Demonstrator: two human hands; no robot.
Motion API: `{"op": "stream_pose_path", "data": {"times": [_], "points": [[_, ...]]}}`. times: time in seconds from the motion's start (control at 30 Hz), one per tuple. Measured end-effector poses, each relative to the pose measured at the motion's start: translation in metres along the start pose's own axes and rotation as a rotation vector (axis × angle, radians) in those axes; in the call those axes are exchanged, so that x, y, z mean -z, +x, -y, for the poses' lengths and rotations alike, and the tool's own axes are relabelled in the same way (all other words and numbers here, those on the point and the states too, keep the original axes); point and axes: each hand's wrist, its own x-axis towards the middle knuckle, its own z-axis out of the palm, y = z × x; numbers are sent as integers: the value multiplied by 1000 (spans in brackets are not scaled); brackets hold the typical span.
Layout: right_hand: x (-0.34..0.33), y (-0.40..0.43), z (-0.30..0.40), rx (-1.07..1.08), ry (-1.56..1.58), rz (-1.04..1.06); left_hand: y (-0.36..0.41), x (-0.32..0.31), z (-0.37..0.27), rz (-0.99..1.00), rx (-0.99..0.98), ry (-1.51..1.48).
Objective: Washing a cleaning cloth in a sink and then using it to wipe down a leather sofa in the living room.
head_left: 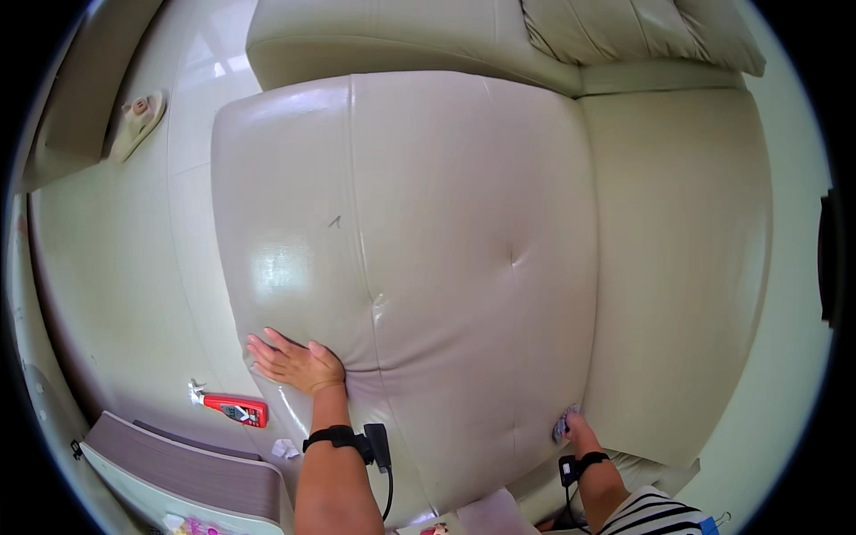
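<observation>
My left hand (297, 364) rests palm down with spread fingers on the front left edge of a beige leather sofa seat (468, 200); it holds nothing. At the seat's lower right, near the seam with the backrest (675, 254), my right hand (575, 428) grips a crumpled patterned cloth (560, 424) against the leather. Part of the cloth is hidden under the fingers. Both forearms wear black straps with small cabled devices. A short dark mark (334, 221) shows on the seat's left half.
On the tiled floor at left lie a red spray bottle (235, 410), a crumpled white tissue (285, 449) and a beige slipper (139, 126). A small table (187, 468) stands at lower left. A sofa armrest (401, 33) and a cushion (622, 30) are at the top.
</observation>
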Motion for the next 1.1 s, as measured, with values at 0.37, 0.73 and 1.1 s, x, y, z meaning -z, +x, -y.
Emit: {"op": "stream_pose_path", "data": {"times": [0.37,0.73,1.1], "points": [[-291,-369,381,1743,140,31,-6,0,3,33,7,-14],[-298,-409,332,1611,24,826,1,1,14,-26,-12,36],[-168,-322,87,1148,-2072,1208,6,8,15,-52,-29,59]]}}
